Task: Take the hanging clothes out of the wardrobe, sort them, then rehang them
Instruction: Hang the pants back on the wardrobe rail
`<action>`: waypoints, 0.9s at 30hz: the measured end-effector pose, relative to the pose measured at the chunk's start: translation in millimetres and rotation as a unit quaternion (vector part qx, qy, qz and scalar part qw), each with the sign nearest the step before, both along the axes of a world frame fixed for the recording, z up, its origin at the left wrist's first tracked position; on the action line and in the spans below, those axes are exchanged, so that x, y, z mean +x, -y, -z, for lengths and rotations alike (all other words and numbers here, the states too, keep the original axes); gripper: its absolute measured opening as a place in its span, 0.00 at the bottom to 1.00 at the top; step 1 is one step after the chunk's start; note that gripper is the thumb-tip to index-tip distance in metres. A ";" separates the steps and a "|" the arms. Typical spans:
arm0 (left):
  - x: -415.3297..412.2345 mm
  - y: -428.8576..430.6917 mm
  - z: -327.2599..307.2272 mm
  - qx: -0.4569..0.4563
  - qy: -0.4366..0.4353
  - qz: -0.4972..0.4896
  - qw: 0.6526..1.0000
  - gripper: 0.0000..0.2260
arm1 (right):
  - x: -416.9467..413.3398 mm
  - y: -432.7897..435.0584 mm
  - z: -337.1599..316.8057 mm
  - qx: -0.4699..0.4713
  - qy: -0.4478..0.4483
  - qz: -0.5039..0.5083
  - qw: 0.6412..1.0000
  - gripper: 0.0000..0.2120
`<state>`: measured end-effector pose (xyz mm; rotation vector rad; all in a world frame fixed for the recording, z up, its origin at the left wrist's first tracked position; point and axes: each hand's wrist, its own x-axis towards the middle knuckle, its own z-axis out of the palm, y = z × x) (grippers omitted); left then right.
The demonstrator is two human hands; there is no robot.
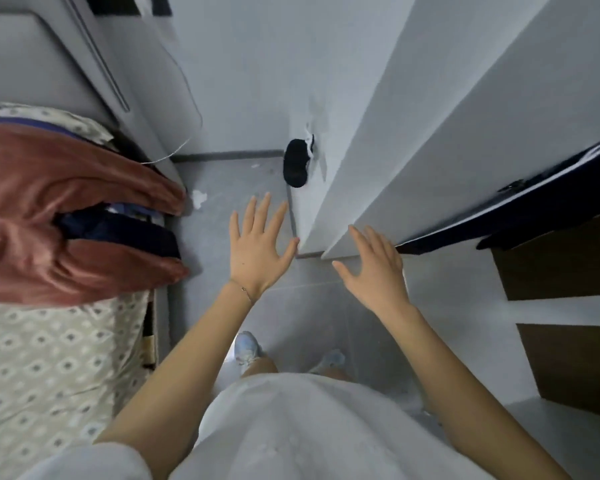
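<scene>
Left hand (257, 251) out front over floor (236, 178), fingers straight, spread apart, holding nothing. Right hand (374, 271) likewise, fingers apart, tips near lower edge of wardrobe door (413, 133); cannot tell if touching. Rust-red garment (49, 202) heaped on bed (49, 368) at left, dark clothes (125, 230) tucked in its folds. Dark garment (534, 202) hangs inside wardrobe, far right.

One wide-angle camera, worn on the person's head, looks forward and steeply down, so the grey floor (243, 181) fills the middle of the frame. The left hand (257, 251) and right hand (378, 271) sit close below the lens at centre. The beige diamond-patterned bedspread (49, 358) runs down the left edge, the white wardrobe door (413, 133) slants across the upper right, and the wearer's white garment (291, 427) fills the bottom.
</scene>
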<state>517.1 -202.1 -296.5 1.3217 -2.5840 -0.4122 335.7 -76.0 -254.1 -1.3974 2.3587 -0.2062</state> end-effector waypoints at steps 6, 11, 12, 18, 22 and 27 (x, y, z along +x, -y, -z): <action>140.9 40.9 6.5 -0.001 0.020 -0.125 0.992 0.31 | 115.7 91.9 5.5 -0.018 0.025 -0.106 0.994 0.34; 224.2 60.3 8.0 0.012 0.001 -0.209 0.978 0.32 | 191.1 154.5 9.0 -0.040 0.000 -0.186 0.982 0.34; 237.1 63.0 9.1 0.015 -0.005 -0.227 0.974 0.32 | 204.1 165.0 9.6 -0.042 -0.003 -0.201 0.979 0.34; 307.6 80.9 21.1 0.030 -0.016 -0.332 0.943 0.32 | 277.2 228.1 13.7 -0.047 -0.012 -0.309 0.950 0.34; 350.9 98.0 31.4 0.037 -0.018 -0.391 0.920 0.31 | 322.4 276.5 25.6 -0.052 0.006 -0.367 0.929 0.33; 404.2 135.6 44.1 0.048 -0.007 -0.471 0.881 0.31 | 380.4 348.0 43.9 -0.026 0.032 -0.439 0.898 0.34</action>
